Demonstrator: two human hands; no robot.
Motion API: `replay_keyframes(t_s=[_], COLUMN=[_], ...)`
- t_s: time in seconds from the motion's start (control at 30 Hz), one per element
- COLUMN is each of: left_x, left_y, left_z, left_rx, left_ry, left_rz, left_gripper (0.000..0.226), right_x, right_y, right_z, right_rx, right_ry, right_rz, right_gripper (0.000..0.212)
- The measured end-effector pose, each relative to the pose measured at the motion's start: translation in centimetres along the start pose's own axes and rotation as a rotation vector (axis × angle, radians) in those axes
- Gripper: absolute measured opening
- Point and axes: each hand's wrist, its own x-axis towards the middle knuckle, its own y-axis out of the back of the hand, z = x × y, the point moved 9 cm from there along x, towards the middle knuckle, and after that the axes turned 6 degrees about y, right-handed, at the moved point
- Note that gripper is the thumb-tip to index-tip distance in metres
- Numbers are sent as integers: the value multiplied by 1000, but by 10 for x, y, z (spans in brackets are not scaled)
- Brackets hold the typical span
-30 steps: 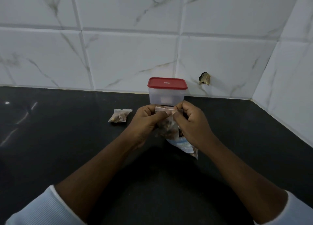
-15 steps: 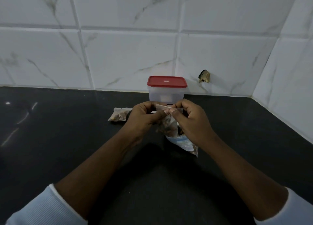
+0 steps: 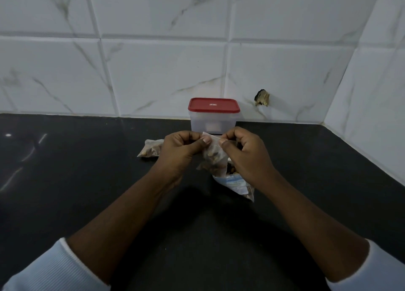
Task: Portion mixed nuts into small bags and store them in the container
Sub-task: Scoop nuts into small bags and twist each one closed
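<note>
Two pale sleeves, one at the left (image 3: pixel 43 268) and one at the right (image 3: pixel 377 268), frame the bottom edge, with bare forearms reaching forward over a black counter (image 3: pixel 76 181). The left hand (image 3: pixel 179 150) and right hand (image 3: pixel 247 152) meet in the middle, fingers curled, each pinching the top edge of a small clear bag (image 3: pixel 213 157) between thumb and forefinger. The bag hangs between them with nuts in its lower part. Just under the right hand lies a larger packet (image 3: pixel 236 184) with a blue and white label, flat on the counter, nuts showing at its mouth. Behind the left hand, partly hidden by it, a second small bag (image 3: pixel 151 150) of nuts lies on the counter. Farther back a clear container (image 3: pixel 213 124) stands upright near the wall, its red lid (image 3: pixel 213 105) on. Behind it rise white marbled tiles (image 3: pixel 164 75), with a rough dark hole (image 3: pixel 262 97) to the right of the container.
</note>
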Motion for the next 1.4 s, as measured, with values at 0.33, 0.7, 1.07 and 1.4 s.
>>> replay_keyframes(t_s=[0.33,0.7,1.07,1.4], left_x=[-7,-2,5,12], left_y=[-18,-4,11,24], left_z=[-3,9,16,14], left_rx=[-100,29,81,77], left_ry=[102,3,-13,11], left_rz=[-176,-57,38,7], left_gripper=[15,12,8,14], right_x=[-2,4,10,9], right_y=[-3,1,9,9], right_z=[-9,-1,13,14], right_rx=[-26,-95,-128,-117], right_ry=[63,51,14,12], right_rz=[-33,-40,-31,-35], right_gripper=[12,10,12,13])
